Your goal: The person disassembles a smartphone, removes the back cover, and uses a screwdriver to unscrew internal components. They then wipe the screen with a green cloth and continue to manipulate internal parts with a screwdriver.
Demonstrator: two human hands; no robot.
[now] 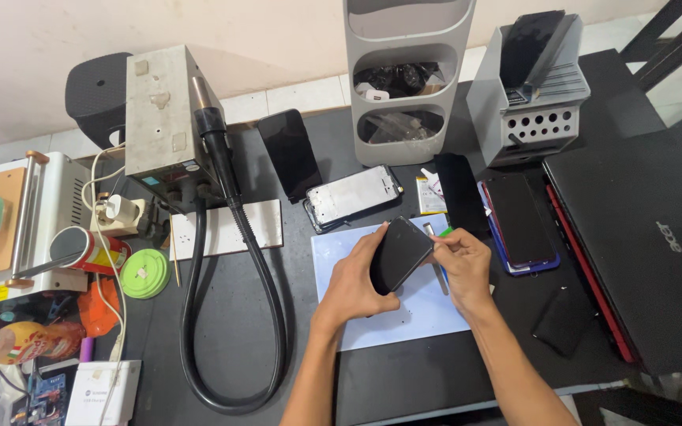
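Observation:
A black phone (401, 251) is tilted up above a pale blue work mat (428, 312) at the middle of the black table. My left hand (354, 285) grips its left side from below. My right hand (462, 264) pinches its right edge near the top corner. A thin metal tool (441, 278) lies on the mat under my right hand. Beyond the mat lies an opened phone frame (353, 196) with its bare inside facing up.
A hot-air station (161, 118) with a thick black hose (230, 315) stands at left. A grey organiser tower (404, 79) and a grey tool holder (532, 95) stand at the back. Several dark phones (519, 219) and a black laptop (649, 237) lie at right.

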